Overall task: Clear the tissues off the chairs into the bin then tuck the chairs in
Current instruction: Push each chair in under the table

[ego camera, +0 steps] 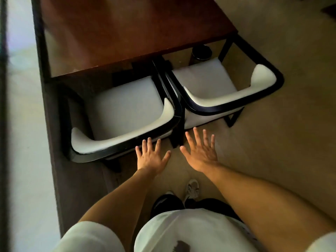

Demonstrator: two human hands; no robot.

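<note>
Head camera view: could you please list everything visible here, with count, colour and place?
table: one, reddish-brown top, upper centre.
chairs: two, white seats with black frames, side by side, fronts under the table edge; left chair, right chair. No tissues visible on either seat.
bin: one, dark cylinder, under the table behind the right chair.
floor: beige.
shoes: white, bottom centre.
left hand: open, empty, behind left chair's backrest.
right hand: open, empty, beside it.

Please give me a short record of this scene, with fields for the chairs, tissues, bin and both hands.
left chair: seat bare, front under table
right chair: seat bare, partly under table
tissues: none visible
bin: dark, on floor beyond right chair
left hand: open, empty, beside left chair's back
right hand: open, empty, behind right chair
</note>
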